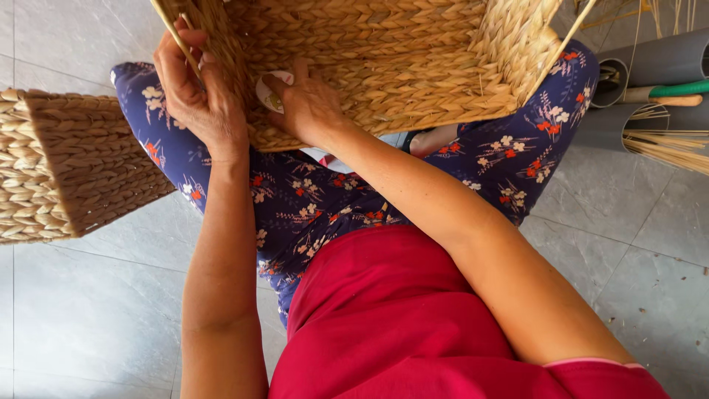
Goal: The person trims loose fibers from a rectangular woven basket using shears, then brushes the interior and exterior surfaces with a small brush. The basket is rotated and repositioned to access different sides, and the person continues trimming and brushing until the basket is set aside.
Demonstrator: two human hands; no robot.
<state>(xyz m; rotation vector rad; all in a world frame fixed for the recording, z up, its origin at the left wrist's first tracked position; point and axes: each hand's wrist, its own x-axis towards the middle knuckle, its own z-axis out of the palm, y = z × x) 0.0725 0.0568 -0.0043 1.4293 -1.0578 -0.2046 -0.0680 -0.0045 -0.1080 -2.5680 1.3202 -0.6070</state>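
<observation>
A large woven straw basket point(399, 59) rests on my lap, tipped toward me, over blue floral trousers. My left hand point(196, 92) grips its near left corner, fingers wrapped around the edge and a thin cane rib. My right hand point(306, 103) presses against the basket's near wall and pinches a small round whitish object point(267, 90) against the weave. What the object is cannot be made out.
A second woven basket point(66, 166) lies on the grey tiled floor at the left. At the right stand grey tubes point(650, 63), a green-handled tool point(676, 90) and a bundle of thin straw stalks point(668, 144).
</observation>
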